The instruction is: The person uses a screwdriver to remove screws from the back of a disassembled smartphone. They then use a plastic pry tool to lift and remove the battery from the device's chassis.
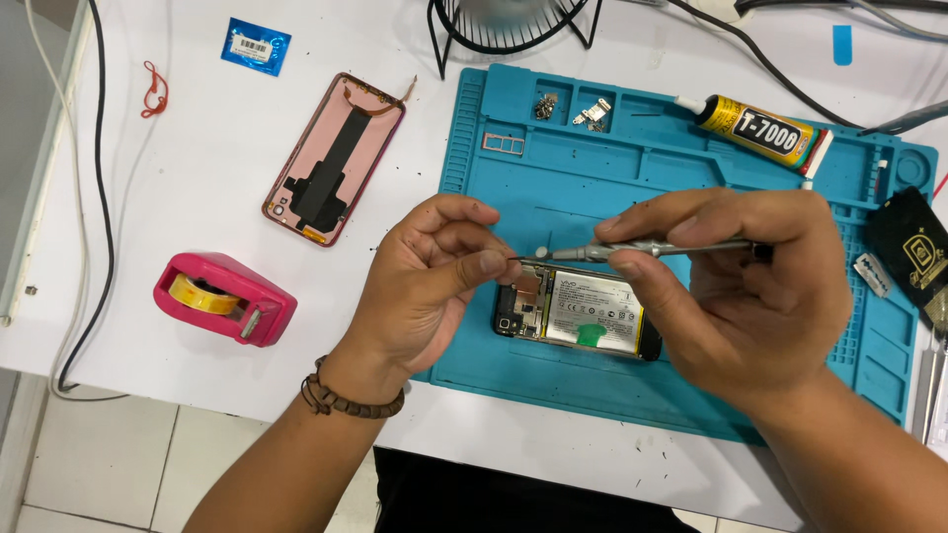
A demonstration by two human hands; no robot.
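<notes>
Mid-screw handling on the opened smartphone (583, 314) lying just beneath both grips: right hand (736, 286) clamped around a precision screwdriver (652, 250), left hand (430, 286) pinching at its tip, likely needing steady alignment next.

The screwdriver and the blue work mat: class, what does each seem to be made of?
Screwdriver: looks like metal, a grey shaft with a dull sheen. Blue work mat: probably silicone or rubber, matte, with moulded compartments and ridges.

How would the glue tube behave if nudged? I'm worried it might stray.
The glue tube lies on its side on the mat, so it probably rolls easily. It looks round and soft-walled, likely light and slightly squashy.
</notes>
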